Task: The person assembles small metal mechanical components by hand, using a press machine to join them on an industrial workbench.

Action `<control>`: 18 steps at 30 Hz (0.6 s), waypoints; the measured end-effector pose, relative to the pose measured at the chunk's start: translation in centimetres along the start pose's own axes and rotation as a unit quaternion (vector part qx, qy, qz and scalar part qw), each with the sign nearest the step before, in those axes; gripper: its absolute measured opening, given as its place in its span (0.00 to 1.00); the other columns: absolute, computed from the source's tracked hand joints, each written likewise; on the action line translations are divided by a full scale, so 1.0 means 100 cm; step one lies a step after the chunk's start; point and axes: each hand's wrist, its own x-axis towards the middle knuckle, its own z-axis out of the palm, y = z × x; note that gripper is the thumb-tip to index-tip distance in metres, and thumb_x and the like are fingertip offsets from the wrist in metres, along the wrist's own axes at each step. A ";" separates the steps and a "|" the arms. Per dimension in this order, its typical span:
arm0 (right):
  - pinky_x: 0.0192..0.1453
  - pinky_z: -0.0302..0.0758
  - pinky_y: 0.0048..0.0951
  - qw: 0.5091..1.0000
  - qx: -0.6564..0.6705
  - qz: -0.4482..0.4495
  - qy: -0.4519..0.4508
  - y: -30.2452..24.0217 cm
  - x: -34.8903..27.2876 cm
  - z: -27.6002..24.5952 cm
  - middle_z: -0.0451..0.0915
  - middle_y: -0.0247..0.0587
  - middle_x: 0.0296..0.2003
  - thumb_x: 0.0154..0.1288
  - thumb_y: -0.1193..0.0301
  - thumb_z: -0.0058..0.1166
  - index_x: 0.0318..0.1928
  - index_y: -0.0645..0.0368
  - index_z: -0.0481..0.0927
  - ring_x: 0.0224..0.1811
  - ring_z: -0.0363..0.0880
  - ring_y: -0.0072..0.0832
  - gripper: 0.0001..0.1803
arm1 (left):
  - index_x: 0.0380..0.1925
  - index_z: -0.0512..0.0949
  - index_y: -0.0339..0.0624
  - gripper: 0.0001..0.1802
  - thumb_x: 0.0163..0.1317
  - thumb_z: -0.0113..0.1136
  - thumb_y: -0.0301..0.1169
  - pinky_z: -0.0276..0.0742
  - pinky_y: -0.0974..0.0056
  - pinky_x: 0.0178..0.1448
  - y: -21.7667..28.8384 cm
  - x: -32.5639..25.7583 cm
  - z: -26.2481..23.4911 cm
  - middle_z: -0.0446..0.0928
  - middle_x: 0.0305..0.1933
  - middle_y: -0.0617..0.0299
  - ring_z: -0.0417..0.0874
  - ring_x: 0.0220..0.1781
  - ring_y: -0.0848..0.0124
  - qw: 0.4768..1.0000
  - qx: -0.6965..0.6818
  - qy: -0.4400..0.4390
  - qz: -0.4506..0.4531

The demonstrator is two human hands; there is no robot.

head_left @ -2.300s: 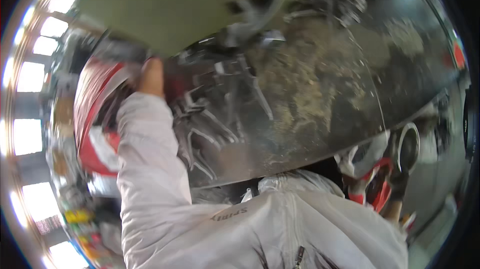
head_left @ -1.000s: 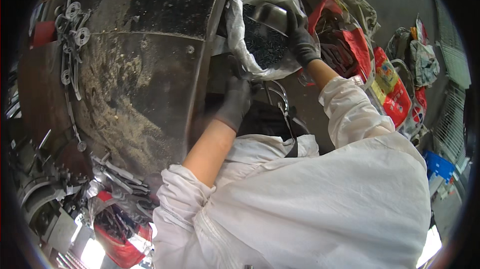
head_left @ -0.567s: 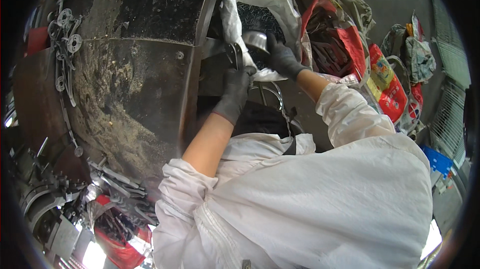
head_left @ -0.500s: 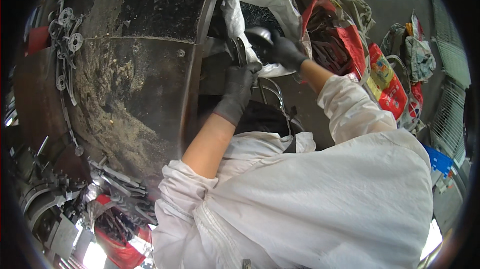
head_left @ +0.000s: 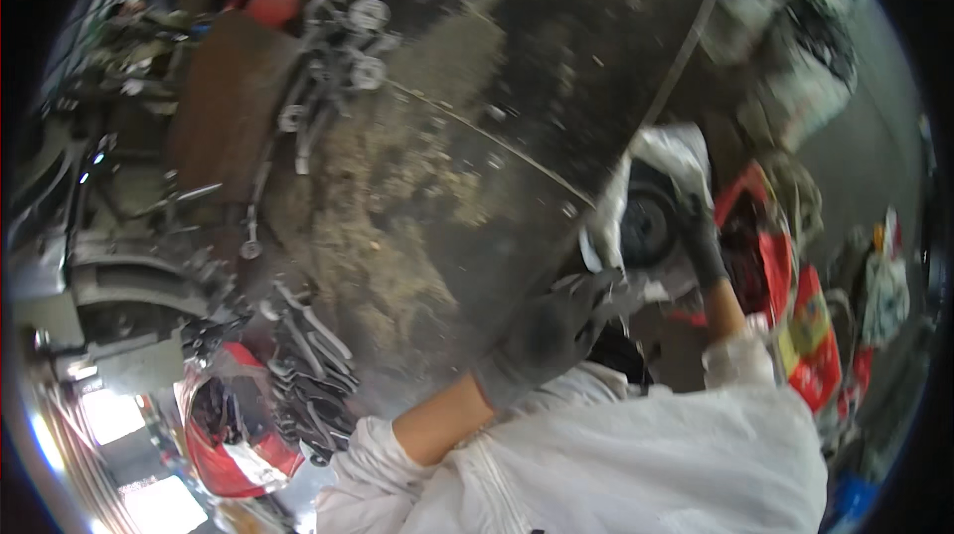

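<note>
I wear dark grey gloves and a white coverall. My right hand (head_left: 702,241) grips the right side of a crumpled whitish plastic bag (head_left: 668,149). Inside the bag sits a dark round part (head_left: 646,226). My left hand (head_left: 549,337), with its forearm bare, holds the bag's lower edge from below. The bag is held up against the right edge of a big dirty metal panel (head_left: 467,166). The picture is blurred, so finger detail is unclear.
Several spanners hang at the panel's upper left (head_left: 343,47), and more lie in a row at lower left (head_left: 308,375). A red tub (head_left: 224,435) sits below them. Red printed sacks (head_left: 795,305) are piled at the right.
The view has swung, so the bag now sits further right and lower. My right hand moved from the bag's opening to its right side; my left hand stays under it.
</note>
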 end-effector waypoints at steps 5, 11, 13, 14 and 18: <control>0.75 0.70 0.42 0.902 0.086 -0.304 0.294 -0.236 0.040 -0.174 0.76 0.52 0.66 0.70 0.76 0.59 0.67 0.64 0.76 0.69 0.75 0.48 0.25 | 0.60 0.78 0.46 0.21 0.68 0.61 0.32 0.80 0.50 0.61 -0.064 -0.043 -0.066 0.80 0.62 0.54 0.83 0.60 0.50 0.964 0.175 0.184 -0.074; 0.76 0.69 0.49 0.894 0.091 -0.428 0.099 -0.563 0.125 -0.139 0.72 0.54 0.70 0.71 0.60 0.62 0.71 0.45 0.75 0.76 0.68 0.52 0.29 | 0.56 0.78 0.44 0.18 0.66 0.62 0.33 0.75 0.45 0.60 -0.124 -0.091 -0.084 0.80 0.58 0.51 0.80 0.58 0.47 0.914 0.281 0.262 -0.133; 0.79 0.63 0.57 0.881 -0.064 -0.447 0.143 -0.649 0.165 -0.099 0.70 0.52 0.73 0.73 0.51 0.57 0.73 0.43 0.73 0.78 0.65 0.54 0.32 | 0.56 0.78 0.44 0.19 0.66 0.62 0.33 0.75 0.45 0.59 -0.116 -0.083 -0.089 0.80 0.57 0.52 0.81 0.57 0.48 0.927 0.252 0.231 -0.156; 0.81 0.60 0.59 0.873 -0.081 -0.475 0.075 -0.690 0.195 -0.073 0.68 0.49 0.75 0.73 0.49 0.55 0.74 0.42 0.72 0.79 0.62 0.55 0.33 | 0.54 0.80 0.49 0.17 0.65 0.63 0.32 0.77 0.46 0.53 -0.121 -0.083 -0.089 0.82 0.54 0.55 0.83 0.52 0.51 0.914 0.274 0.257 -0.150; 0.85 0.49 0.60 0.876 -0.252 -0.410 0.026 -0.798 0.260 0.051 0.61 0.43 0.80 0.74 0.45 0.51 0.76 0.27 0.68 0.84 0.51 0.55 0.32 | 0.54 0.80 0.49 0.17 0.66 0.63 0.33 0.78 0.48 0.53 -0.132 -0.081 -0.095 0.81 0.54 0.56 0.83 0.53 0.53 0.901 0.284 0.264 -0.194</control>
